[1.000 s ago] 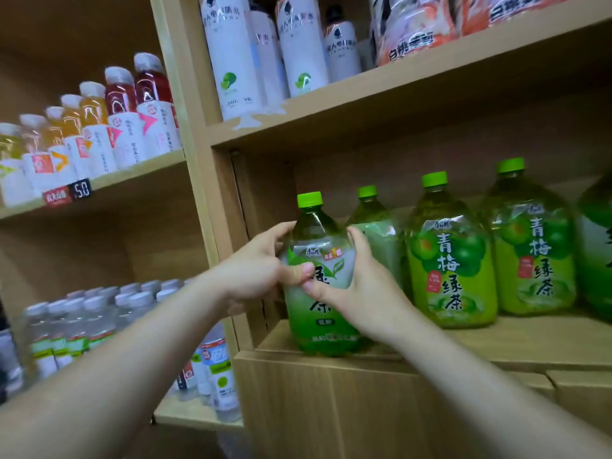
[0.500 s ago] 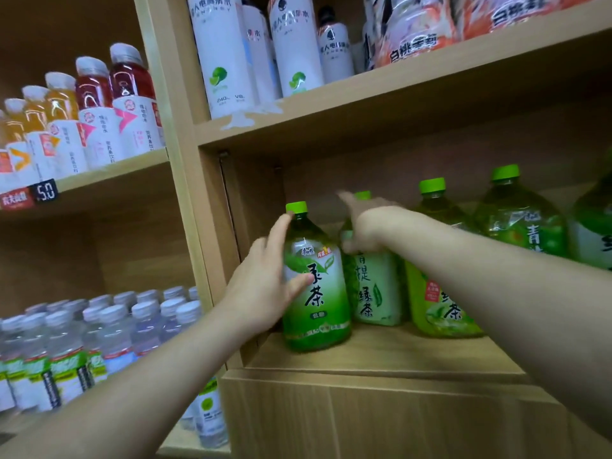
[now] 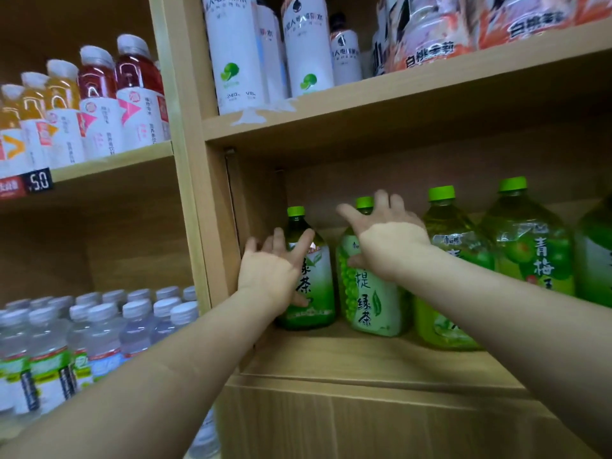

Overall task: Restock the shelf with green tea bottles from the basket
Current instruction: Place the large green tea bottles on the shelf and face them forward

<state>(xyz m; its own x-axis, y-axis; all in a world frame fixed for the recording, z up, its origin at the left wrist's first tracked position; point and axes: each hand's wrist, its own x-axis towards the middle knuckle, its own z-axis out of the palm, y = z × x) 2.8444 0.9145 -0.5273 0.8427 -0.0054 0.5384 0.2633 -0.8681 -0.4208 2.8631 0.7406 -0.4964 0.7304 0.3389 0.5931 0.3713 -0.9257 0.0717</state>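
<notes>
reaching in from the near edge, two bare forearms run up toward a light wooden shelf board [image 3: 364,362]. the left hand [image 3: 270,273] is spread wide, its fingers straight, lying flat against the left side of a dark green plastic tea bottle with a bright green cap [image 3: 314,293]. it touches the bottle without closing round it. that bottle stands upright at the far left end of the board, close beside the wooden side wall [image 3: 231,260] of the bay. the right hand [image 3: 389,241] is also spread wide, fingers fanned out, its palm resting on the shoulder of a pale green labelled tea bottle [image 3: 367,303] just right of the first, the two bottles nearly touching. further right stand two larger yellow-green plum tea bottles [image 3: 447,223] [image 3: 526,246] with green caps, partly hidden behind the right forearm. in the bay to the left, clear water bottles with white caps [image 3: 99,336] crowd a lower shelf. above them stand red and orange drink bottles [image 3: 96,107] and a black price tag reading 5.0 [image 3: 39,183]. on the upper board, far up, stand tall white bottles with lime pictures [image 3: 236,54].
</notes>
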